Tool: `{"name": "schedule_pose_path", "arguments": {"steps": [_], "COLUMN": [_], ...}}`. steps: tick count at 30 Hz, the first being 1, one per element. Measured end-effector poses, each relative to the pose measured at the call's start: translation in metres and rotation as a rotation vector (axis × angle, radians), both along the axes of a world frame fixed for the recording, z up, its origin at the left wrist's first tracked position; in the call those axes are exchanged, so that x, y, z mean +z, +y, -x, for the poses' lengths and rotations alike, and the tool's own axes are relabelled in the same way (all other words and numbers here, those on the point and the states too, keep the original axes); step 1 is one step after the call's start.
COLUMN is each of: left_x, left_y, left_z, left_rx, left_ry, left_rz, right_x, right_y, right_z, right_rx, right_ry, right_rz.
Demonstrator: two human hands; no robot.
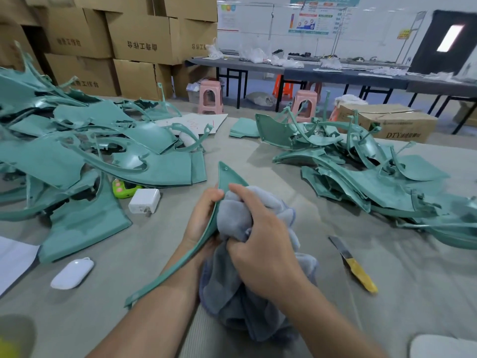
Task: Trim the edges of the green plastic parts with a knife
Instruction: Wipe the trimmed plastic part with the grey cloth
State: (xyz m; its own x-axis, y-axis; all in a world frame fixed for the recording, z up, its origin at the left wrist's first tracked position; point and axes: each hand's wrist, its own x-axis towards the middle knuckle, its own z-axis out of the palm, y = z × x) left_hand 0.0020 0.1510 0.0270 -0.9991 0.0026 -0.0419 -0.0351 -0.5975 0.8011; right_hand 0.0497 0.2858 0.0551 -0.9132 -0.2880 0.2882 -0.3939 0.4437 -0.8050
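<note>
Head view: left hand (204, 215) gripped a green part (227, 177), right hand (258, 233) clutched a grey cloth (232, 210); knife (352, 263) lay right.

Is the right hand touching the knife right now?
Apart. The head view shows the right hand gripping the grey cloth against the green plastic part, while the yellow-handled knife lies on the table, bare surface between them.

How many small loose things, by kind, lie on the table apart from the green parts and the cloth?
Knife: 1
White charger block: 1
White oval device: 1
Green toy-like gadget: 1
Total: 4
</note>
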Motion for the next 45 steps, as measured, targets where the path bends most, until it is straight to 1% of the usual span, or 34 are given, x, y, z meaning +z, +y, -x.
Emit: {"name": "schedule_pose_path", "arguments": {"steps": [3, 6, 9, 11, 13, 14, 15, 17, 18, 19, 20, 21, 22, 23, 24, 27, 29, 30, 32, 34, 36, 37, 38, 40, 42, 43, 45], "left_x": [-0.002, -0.003, -0.001, 0.003, 0.006, 0.006, 0.006, 0.003, 0.003, 0.005, 0.007, 0.009, 0.011, 0.012, 0.013, 0.016, 0.013, 0.011, 0.010, 0.011, 0.011, 0.010, 0.011, 0.012, 0.015, 0.016, 0.015], "left_y": [0.000, 0.002, 0.005, 0.007, 0.002, -0.001, -0.004, -0.011, -0.013, -0.015, -0.016, -0.015, -0.012, -0.010, -0.007, -0.004, -0.009, -0.012, -0.016, -0.016, -0.021, -0.024, -0.026, -0.027, -0.026, -0.025, -0.016], "left_z": [-0.001, -0.002, -0.004, -0.005, -0.005, -0.004, -0.003, 0.000, 0.000, -0.003, -0.006, -0.009, -0.011, -0.013, -0.015, -0.022, -0.023, -0.022, -0.023, -0.024, -0.024, -0.021, -0.018, -0.018, -0.019, -0.020, -0.017], "left_rx": [0.034, -0.002, -0.002, -0.017, 0.040, 0.076, 0.115, 0.167, 0.172, 0.159, 0.127, 0.065, -0.017, -0.093, -0.152, -0.290, -0.333, -0.350, -0.304, -0.248, -0.252, -0.276, -0.319, -0.432, -0.451, -0.433, -0.415], "left_ry": [-0.027, 0.007, -0.020, -0.003, 0.025, 0.037, 0.057, 0.112, 0.129, 0.140, 0.145, 0.154, 0.164, 0.175, 0.187, 0.332, 0.318, 0.298, 0.260, 0.193, 0.146, 0.158, 0.181, 0.212, 0.217, 0.222, 0.192], "left_rz": [0.024, -0.061, -0.216, -0.321, -0.435, -0.475, -0.500, -0.514, -0.499, -0.462, -0.408, -0.362, -0.335, -0.324, -0.330, -0.355, -0.376, -0.390, -0.374, -0.330, -0.354, -0.378, -0.393, -0.420, -0.401, -0.394, -0.360], "right_x": [0.002, 0.012, 0.030, 0.041, 0.042, 0.039, 0.035, 0.028, 0.024, 0.021, 0.017, 0.015, 0.012, 0.010, 0.008, 0.005, 0.010, 0.011, 0.013, 0.013, 0.009, 0.008, 0.008, 0.011, 0.016, 0.018, 0.023], "right_y": [0.000, 0.011, 0.029, 0.045, 0.061, 0.068, 0.073, 0.078, 0.076, 0.072, 0.066, 0.058, 0.049, 0.041, 0.033, 0.029, 0.036, 0.040, 0.039, 0.030, 0.024, 0.023, 0.024, 0.029, 0.037, 0.042, 0.051], "right_z": [-0.004, -0.002, 0.013, 0.027, 0.037, 0.041, 0.045, 0.050, 0.049, 0.047, 0.044, 0.040, 0.036, 0.032, 0.028, 0.026, 0.028, 0.028, 0.025, 0.019, 0.018, 0.020, 0.022, 0.028, 0.034, 0.037, 0.044], "right_rx": [0.070, 0.195, 0.318, 0.344, 0.357, 0.301, 0.190, -0.152, -0.315, -0.414, -0.420, -0.360, -0.283, -0.213, -0.165, -0.098, -0.063, -0.077, -0.153, -0.208, -0.226, -0.220, -0.205, -0.169, -0.138, -0.124, -0.080], "right_ry": [0.081, 0.153, 0.099, -0.001, -0.124, -0.140, -0.122, -0.048, 0.023, 0.140, 0.272, 0.372, 0.405, 0.375, 0.325, 0.190, 0.033, 0.000, 0.029, 0.109, 0.225, 0.235, 0.188, 0.042, -0.015, -0.041, -0.116], "right_rz": [0.038, -0.005, -0.091, -0.150, -0.225, -0.301, -0.388, -0.572, -0.644, -0.637, -0.558, -0.445, -0.333, -0.250, -0.212, -0.151, -0.039, 0.013, 0.059, 0.010, -0.125, -0.187, -0.223, -0.221, -0.130, -0.024, 0.266]}}
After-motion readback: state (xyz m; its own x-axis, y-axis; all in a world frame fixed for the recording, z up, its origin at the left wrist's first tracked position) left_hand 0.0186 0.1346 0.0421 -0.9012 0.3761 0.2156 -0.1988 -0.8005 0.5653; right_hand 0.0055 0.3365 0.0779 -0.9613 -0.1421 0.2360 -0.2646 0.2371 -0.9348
